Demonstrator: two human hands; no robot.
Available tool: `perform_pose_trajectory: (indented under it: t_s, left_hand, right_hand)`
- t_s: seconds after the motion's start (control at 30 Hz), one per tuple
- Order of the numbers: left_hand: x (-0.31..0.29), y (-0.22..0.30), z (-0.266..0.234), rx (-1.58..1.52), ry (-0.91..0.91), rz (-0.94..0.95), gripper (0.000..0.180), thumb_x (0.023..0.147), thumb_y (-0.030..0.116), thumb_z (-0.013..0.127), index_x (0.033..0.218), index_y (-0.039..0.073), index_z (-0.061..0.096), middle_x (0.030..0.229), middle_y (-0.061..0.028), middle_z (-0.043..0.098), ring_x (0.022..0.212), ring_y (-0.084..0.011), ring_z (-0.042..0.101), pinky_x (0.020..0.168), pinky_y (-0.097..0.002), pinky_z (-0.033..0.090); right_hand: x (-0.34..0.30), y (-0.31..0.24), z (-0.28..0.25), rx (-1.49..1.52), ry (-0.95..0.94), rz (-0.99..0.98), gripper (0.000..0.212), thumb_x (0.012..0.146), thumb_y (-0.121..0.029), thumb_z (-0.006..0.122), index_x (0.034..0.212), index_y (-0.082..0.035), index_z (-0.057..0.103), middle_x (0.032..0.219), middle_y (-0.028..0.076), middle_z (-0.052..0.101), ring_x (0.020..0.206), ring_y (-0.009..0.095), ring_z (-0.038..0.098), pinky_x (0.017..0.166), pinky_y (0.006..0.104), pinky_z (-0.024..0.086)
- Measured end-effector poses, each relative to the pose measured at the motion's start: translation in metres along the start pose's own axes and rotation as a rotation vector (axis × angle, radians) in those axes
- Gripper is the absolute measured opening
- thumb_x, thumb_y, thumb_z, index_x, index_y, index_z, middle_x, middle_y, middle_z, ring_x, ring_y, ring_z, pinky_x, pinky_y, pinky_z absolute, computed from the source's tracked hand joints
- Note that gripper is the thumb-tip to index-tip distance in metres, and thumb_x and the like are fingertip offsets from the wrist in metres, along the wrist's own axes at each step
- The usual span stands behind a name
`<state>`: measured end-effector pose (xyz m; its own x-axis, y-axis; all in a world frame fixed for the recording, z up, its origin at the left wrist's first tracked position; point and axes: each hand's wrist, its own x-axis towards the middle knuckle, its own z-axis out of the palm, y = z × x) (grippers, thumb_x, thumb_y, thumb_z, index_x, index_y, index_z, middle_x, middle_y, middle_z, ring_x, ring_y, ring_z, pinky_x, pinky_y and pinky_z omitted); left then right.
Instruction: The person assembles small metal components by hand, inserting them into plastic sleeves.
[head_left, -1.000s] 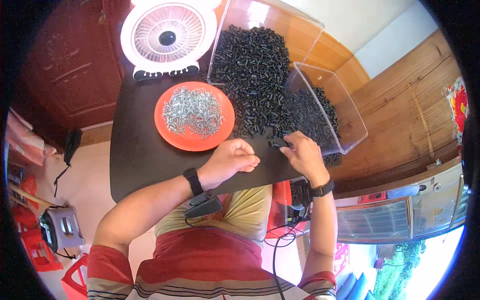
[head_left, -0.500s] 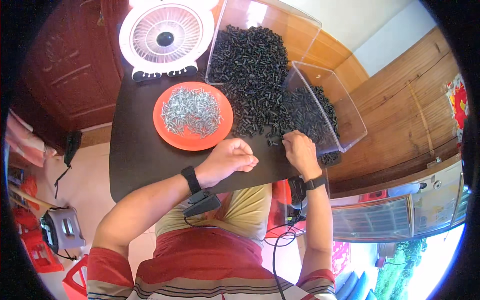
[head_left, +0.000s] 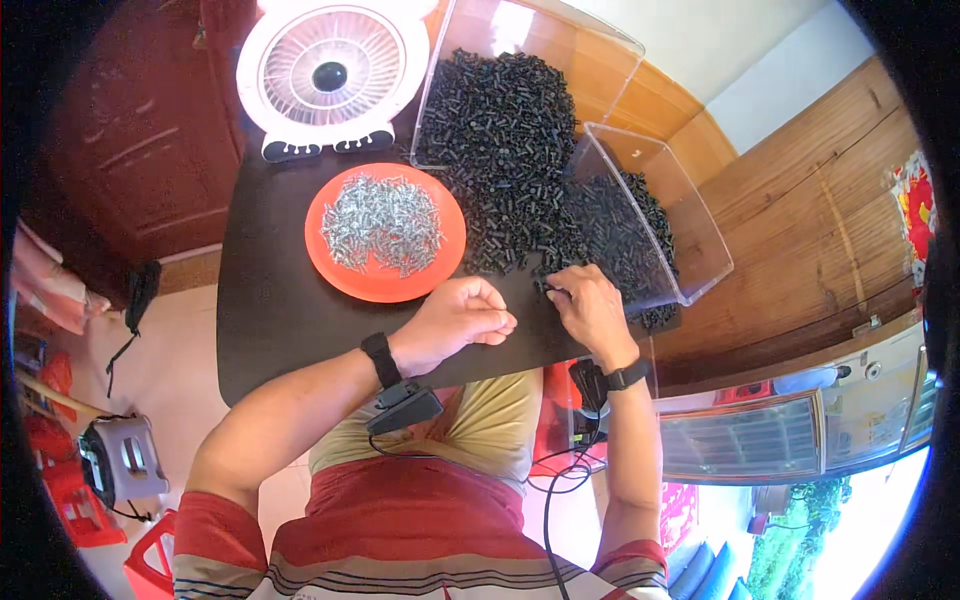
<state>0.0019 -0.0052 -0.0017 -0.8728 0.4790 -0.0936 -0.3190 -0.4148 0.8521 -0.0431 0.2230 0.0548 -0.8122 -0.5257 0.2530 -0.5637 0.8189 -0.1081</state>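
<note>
My left hand (head_left: 460, 325) is held over the dark table, closed in a pinch. Whatever is between its fingertips is too small to make out. At the near edge of a heap of short black cylindrical pieces (head_left: 510, 130), my right hand (head_left: 590, 308) has its thumb and fingers closing on one small black piece (head_left: 543, 285). Just beyond my left hand stands a round orange-red plate (head_left: 385, 291) bearing a mound of small silvery metal pins or screws (head_left: 380, 222).
The black pieces spill out of a clear plastic bin (head_left: 610, 60); another clear bin (head_left: 705, 235) lies to the right. A white fan (head_left: 330, 75) stands at the back left. The dark tabletop (head_left: 265, 330) ends close to my lap. A black cable (head_left: 548, 520) hangs beside my right arm.
My right hand has shifted a little to the left, its fingertips coming onto a loose black piece at the heap's edge. My left hand stays in place.
</note>
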Motion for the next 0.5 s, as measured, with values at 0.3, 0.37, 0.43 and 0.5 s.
perform_pose_trajectory:
  t_s: [0.3,0.37,0.43,0.5]
  left_hand:
    - [0.000,-0.003,-0.003,-0.015,0.009,0.005,0.015,0.093,0.010,0.061,0.102,0.001,0.054,0.100,-0.0112,0.066,0.092,-0.0159,0.065,0.082,-0.0292,0.055]
    - [0.000,-0.002,0.000,-0.014,0.033,0.004,0.019,0.093,0.011,0.061,0.107,0.000,0.054,0.100,-0.0109,0.065,0.092,-0.0161,0.065,0.082,-0.0291,0.055]
    - [0.000,-0.002,0.002,-0.011,0.056,0.002,0.023,0.093,0.012,0.061,0.111,-0.001,0.054,0.100,-0.0106,0.065,0.092,-0.0164,0.065,0.082,-0.0291,0.055]
    - [0.000,-0.004,0.001,-0.019,0.036,0.024,0.026,0.093,0.013,0.061,0.114,-0.001,0.056,0.101,-0.0092,0.065,0.092,-0.0149,0.064,0.083,-0.0281,0.055]
  right_hand:
    - [-0.004,-0.011,0.003,0.144,0.105,0.053,0.017,0.078,-0.007,0.063,0.094,-0.002,0.067,0.085,0.014,0.066,0.084,0.032,0.060,0.075,0.0403,0.050]
    - [-0.008,-0.022,0.003,0.349,0.153,0.040,0.018,0.077,-0.005,0.064,0.094,-0.001,0.066,0.082,0.014,0.065,0.080,0.032,0.061,0.073,0.0395,0.049]
    - [-0.012,-0.035,0.004,0.429,0.196,-0.036,0.019,0.076,-0.002,0.066,0.095,0.000,0.065,0.081,0.014,0.064,0.077,0.031,0.060,0.071,0.0385,0.049]
    - [-0.013,-0.056,-0.003,0.457,0.187,-0.078,0.021,0.076,0.000,0.066,0.096,0.001,0.064,0.082,0.014,0.064,0.077,0.031,0.060,0.071,0.0381,0.049]
